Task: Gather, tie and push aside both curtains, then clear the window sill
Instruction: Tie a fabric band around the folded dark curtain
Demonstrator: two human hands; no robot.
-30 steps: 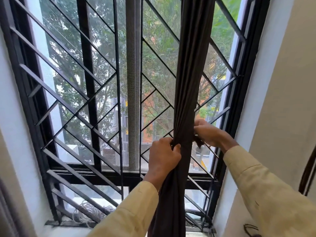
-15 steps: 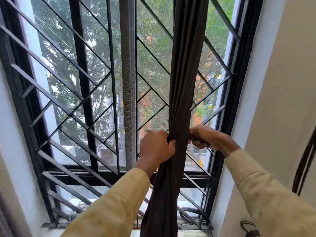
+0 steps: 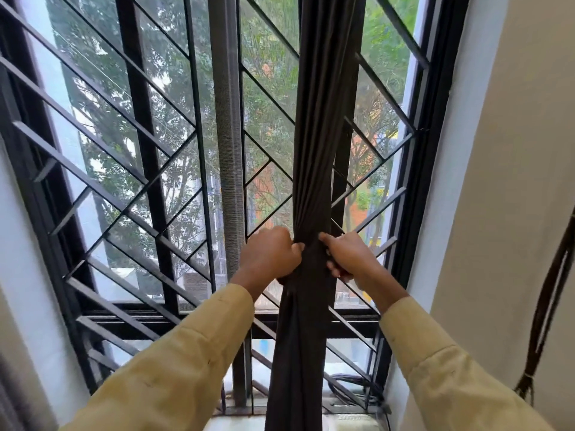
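I've got both hands on the dark curtain (image 3: 314, 181), which hangs bunched into one thick rope in front of the window grille (image 3: 149, 169), right of the centre post and short of the right frame edge. L hand (image 3: 269, 255) is clenched on the left side of the bunch, fingers wrapped into the fabric. R hand (image 3: 350, 256) is closed on the right side at the same height; it seems to pinch a strip or tie end, but I can't tell exactly what's under the fingers. My read: mid-tie, cinching at waist height; the push to the side isn't done yet.

Risks from here: if either grip slackens before the knot bites, the folds will prob. spill back out, since the fabric looks smooth and heavy. Pulling too hard downward could strain whatever holds it up top, out of view. Knuckles are just in front of the grille bars, so a jerk could knock them. Sill (image 3: 348, 423) at the bottom edge is barely visible, w/ cables (image 3: 351, 390) near its right corner.
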